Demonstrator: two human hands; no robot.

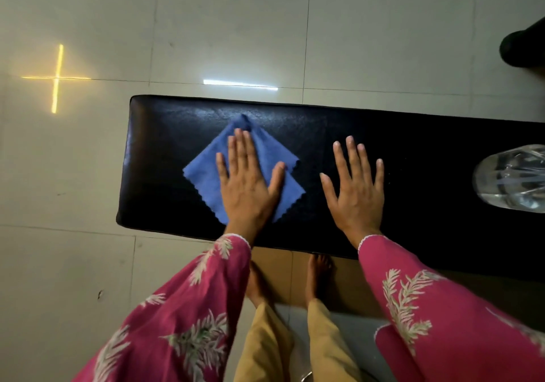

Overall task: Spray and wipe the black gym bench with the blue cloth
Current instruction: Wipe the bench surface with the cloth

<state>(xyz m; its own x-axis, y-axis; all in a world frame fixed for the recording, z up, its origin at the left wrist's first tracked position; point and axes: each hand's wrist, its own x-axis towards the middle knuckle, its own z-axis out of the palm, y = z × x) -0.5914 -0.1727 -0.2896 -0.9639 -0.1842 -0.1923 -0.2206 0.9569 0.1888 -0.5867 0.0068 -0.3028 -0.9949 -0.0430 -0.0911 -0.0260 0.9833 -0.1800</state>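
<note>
Two hands lay flat on the black padded desk (165,145). The left hand (247,187) pressed with straight, spread fingers on the blue cloth (203,172), which lay folded and turned corner-on toward the desk's left end. The right hand (358,190) rested with fingers splayed on the bare black surface near the cloth, holding nothing. A clear plastic bottle (513,178) sat on the desk at the right edge of view. Pink patterned sleeves (188,308) covered both arms, and bare feet (318,275) showed below the desk's near edge.
</note>
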